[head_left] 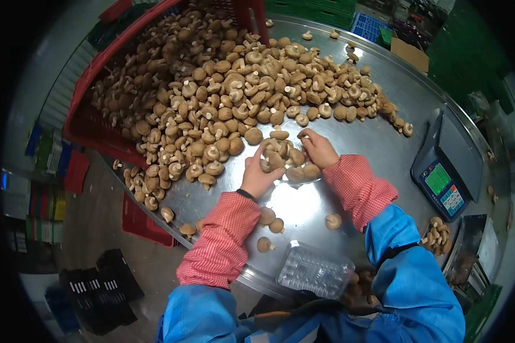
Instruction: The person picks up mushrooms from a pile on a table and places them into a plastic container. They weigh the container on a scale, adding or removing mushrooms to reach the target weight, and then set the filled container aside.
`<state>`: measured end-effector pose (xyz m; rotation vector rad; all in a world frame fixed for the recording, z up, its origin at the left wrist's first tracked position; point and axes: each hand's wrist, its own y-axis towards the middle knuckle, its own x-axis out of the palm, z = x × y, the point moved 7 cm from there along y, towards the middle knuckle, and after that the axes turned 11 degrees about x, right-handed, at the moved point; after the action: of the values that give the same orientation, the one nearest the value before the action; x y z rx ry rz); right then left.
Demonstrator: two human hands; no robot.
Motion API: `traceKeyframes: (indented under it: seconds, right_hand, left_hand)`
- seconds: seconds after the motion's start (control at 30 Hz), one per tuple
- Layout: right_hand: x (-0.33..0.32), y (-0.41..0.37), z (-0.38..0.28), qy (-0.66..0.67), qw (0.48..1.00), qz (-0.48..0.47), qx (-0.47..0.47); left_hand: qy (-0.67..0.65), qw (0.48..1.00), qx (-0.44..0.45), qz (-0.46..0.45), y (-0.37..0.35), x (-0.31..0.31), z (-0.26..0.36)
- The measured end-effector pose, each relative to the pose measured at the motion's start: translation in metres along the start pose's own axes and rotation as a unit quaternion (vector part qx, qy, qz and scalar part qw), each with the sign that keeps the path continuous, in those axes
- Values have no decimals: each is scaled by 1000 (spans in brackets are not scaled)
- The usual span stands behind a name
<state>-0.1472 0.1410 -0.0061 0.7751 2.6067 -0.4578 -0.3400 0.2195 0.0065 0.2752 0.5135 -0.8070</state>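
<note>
A clear plastic tray (297, 182) holding several brown mushrooms (289, 155) rests on the metal table between my hands. At its left side, my left hand (257, 175) is closed around a mushroom (265, 164), thumb and fingers curved over the contents. My right hand (320, 150) is at the tray's upper right, its fingers curled and pinched on what looks like a mushroom, mostly hidden by the fingertips. Just beyond the tray lies the large mushroom pile (229, 103). Loose mushrooms (266, 216) lie nearer my body, beside my left forearm.
A tipped red crate (77, 108) spills mushrooms onto the metal table (383, 137). A digital scale (443, 166) stands at the right. An unfilled clear tray (316, 270) lies by the near edge, with a packed mushroom tray (436, 235) at lower right. Black trays (100, 291) are stacked at lower left.
</note>
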Motion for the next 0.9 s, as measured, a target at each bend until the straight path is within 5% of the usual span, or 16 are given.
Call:
traceKeyframes:
  seconds: [0.13, 0.3, 0.43, 0.57, 0.7, 0.8, 0.83, 0.9]
  right_hand:
    - [9, -11, 9, 47, 998, -19, 30]
    - [23, -29, 36, 329, 940, -17, 91]
    - [23, -49, 53, 471, 859, -10, 202]
    - [5, -73, 52, 381, 909, 33, 162]
    - [3, -84, 66, 366, 917, 71, 141]
    - [15, -94, 59, 382, 913, 43, 134]
    - [7, -108, 38, 262, 954, 100, 105]
    - [24, -115, 31, 343, 927, 72, 134]
  left_hand:
    - [-12, 996, 11, 85, 4, 10, 30]
    - [117, 980, 78, 141, -4, 33, 68]
    - [212, 977, 32, -19, -7, 45, 107]
    - [33, 991, 109, 70, 0, 17, 103]
    - [35, 987, 111, 111, -21, -6, 85]
    - [-206, 972, -49, 103, -27, 17, 26]
    - [-166, 982, -45, 84, -30, 19, 30]
    - [-86, 995, -39, 45, -36, 26, 36]
